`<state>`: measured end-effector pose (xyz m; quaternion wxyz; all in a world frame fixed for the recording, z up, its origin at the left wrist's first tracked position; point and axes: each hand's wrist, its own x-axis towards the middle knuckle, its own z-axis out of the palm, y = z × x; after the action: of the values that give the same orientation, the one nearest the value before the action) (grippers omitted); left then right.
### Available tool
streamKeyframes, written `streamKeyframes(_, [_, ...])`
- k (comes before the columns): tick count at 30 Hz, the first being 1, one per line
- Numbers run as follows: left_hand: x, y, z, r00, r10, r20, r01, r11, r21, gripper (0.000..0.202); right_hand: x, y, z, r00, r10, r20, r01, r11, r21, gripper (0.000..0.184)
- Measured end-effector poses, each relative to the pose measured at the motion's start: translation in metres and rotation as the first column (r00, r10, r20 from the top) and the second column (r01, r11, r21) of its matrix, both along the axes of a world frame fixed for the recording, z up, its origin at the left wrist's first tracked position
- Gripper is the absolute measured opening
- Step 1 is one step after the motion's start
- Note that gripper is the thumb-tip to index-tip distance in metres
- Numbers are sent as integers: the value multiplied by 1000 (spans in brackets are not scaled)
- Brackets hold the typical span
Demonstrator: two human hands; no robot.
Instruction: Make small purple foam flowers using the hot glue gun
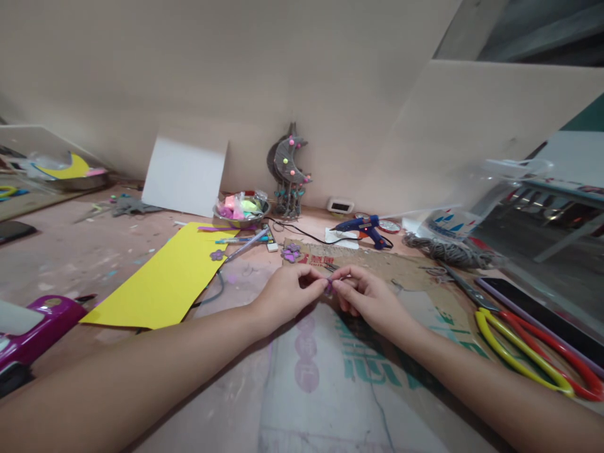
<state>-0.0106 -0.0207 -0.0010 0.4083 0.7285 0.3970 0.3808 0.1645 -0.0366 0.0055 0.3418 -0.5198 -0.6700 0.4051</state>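
Note:
Both hands meet over the printed cardboard sheet at the middle of the table. My left hand pinches a small purple piece between thumb and forefinger. From the other side my right hand grips the same piece, its remaining fingers curled beneath. Fingertips cover most of the piece, so its shape is hard to make out. Just beyond the hands lies a purple paw-print cutout; a second paw-print piece rests on the yellow paper to the left.
A blue glue gun lies behind my hands. Scissors and a phone are on the right, near grey yarn. A bowl of coloured clay and a crescent-moon ornament stand by the wall.

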Motion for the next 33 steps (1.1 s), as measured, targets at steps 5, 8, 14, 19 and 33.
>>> streamKeyframes(5, [0, -1, 2, 1000, -10, 22, 10, 1000, -24, 18, -1, -1, 0, 999, -32, 2, 32, 999, 5, 27])
streamKeyframes(8, [0, 1, 3, 998, -35, 53, 39, 997, -67, 19, -1, -1, 1, 999, -31, -31, 31, 999, -10, 26])
streamKeyframes(14, [1, 5, -2, 987, -23, 158, 39, 994, -103, 28, -1, -1, 2, 999, -35, -27, 34, 999, -25, 28])
streamKeyframes(19, [0, 2, 0, 994, -54, 96, 57, 998, -30, 24, -2, -2, 1, 1000, -27, -12, 27, 999, -20, 28])
streamKeyframes(33, [2, 3, 1, 992, -18, 126, 26, 998, -60, 20, -1, -2, 0, 999, 12, 44, -15, 998, 53, 23])
